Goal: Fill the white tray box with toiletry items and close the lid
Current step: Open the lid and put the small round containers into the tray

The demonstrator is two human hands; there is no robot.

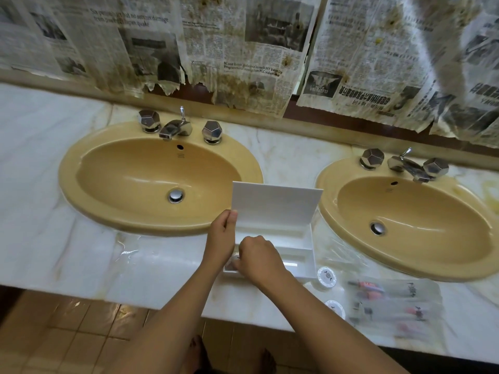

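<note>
The white tray box (307, 252) sits on the marble counter between two sinks, its lid (275, 203) standing upright. My left hand (222, 236) pinches the lid's lower left edge. My right hand (259, 259) reaches into the box's front left corner, its fingers curled on a small round item (231, 264) that it mostly hides. Two round white toiletry discs (326, 276) (335, 308) and several clear toiletry packets (393, 306) lie on the counter right of the box.
Yellow sinks (113, 182) (459, 263) with chrome taps (175, 126) flank the box. The counter's front edge runs just below my forearms, with tiled floor (67, 338) beneath. Stained newspaper (243, 49) covers the wall behind.
</note>
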